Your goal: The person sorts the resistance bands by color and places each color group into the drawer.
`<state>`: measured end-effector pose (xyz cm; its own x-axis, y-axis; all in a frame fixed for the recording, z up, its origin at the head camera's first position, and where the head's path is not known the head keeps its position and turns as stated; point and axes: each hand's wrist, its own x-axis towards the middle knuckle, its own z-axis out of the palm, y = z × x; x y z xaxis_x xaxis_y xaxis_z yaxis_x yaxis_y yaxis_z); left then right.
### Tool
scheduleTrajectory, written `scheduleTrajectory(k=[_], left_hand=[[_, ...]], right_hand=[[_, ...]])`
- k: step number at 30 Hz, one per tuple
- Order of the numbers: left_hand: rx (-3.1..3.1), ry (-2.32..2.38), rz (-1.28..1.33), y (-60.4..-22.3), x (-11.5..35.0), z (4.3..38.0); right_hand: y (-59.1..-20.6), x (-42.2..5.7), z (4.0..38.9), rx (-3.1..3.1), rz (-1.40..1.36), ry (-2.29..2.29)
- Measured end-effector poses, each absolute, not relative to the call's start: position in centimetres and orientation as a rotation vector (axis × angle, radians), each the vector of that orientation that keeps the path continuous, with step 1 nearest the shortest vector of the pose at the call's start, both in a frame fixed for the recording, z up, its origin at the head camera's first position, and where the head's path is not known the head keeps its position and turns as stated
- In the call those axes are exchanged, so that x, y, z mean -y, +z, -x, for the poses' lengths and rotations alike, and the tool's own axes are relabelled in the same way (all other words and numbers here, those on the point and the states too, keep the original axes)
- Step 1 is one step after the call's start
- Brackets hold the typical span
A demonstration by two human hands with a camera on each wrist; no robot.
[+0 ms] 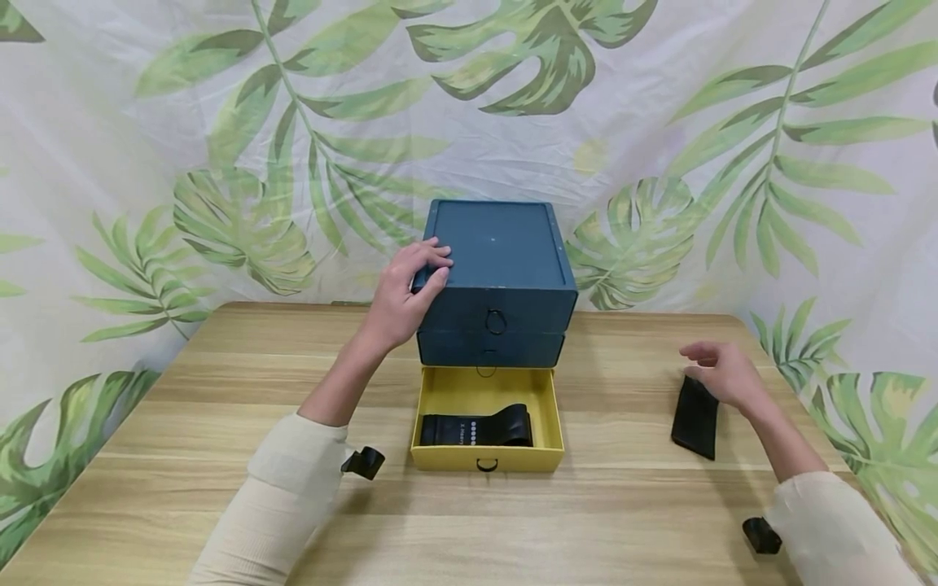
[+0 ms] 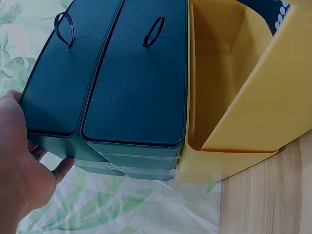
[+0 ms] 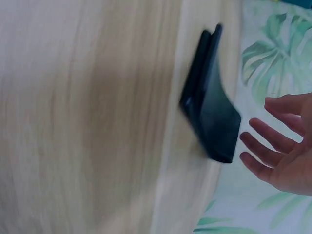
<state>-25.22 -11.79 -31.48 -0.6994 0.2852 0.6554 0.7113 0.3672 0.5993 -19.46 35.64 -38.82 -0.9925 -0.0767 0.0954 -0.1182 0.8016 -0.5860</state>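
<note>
A dark blue drawer unit stands at the back of the table. My left hand rests on its upper left edge; in the left wrist view one fingertip is against the unit's side. Below the blue drawers, a yellow drawer is pulled out. Inside it lies a folded black band with white print and dots. At the right, my right hand hovers by a black folded flat piece. The right wrist view shows its relaxed, spread fingers apart from the folded piece.
The wood-grain table stretches around the unit. Behind it hangs a leaf-patterned cloth. Black loops serve as pulls on the drawer fronts, such as the loop on the top one. Black wrist mounts stick out below both sleeves.
</note>
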Motion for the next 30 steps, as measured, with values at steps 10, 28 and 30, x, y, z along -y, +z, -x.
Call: scheduleTrajectory(k=[10, 28, 30], left_hand=[[2.189, -1.271, 0.871, -31.5, 11.8, 25.2], [2.209, -1.277, 0.856, -31.4, 11.8, 25.1], [2.208, -1.28, 0.854, -31.4, 11.9, 25.1]], right_hand=[[-40.4, -37.4, 20.3, 3.013, -0.116, 0.758], [-39.8, -36.7, 20.3, 2.976, -0.089, 0.726], [-39.6, -36.1, 20.3, 2.952, -0.112, 0.731]])
